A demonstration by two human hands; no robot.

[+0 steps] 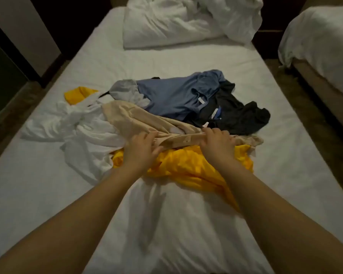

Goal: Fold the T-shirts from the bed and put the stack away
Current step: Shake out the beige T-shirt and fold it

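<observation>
A loose heap of T-shirts lies in the middle of the white bed (pixel 186 224). A beige T-shirt (pixel 131 117) runs across the heap, and both hands hold its near edge: my left hand (pixel 141 149) pinches the cloth, my right hand (pixel 216 144) grips it with curled fingers. Under that edge lies a yellow T-shirt (pixel 188 165). A white T-shirt (pixel 73 123) is crumpled at the left, a blue one (pixel 172 93) behind, a black one (pixel 240 113) at the right. A grey piece (pixel 123 89) and a further yellow piece (pixel 77 93) peek out at the back left.
A rumpled white pillow and duvet (pixel 176 22) lie at the head of the bed. A second bed (pixel 321 42) stands to the right across a dark floor gap. A dark wall and floor run along the left side.
</observation>
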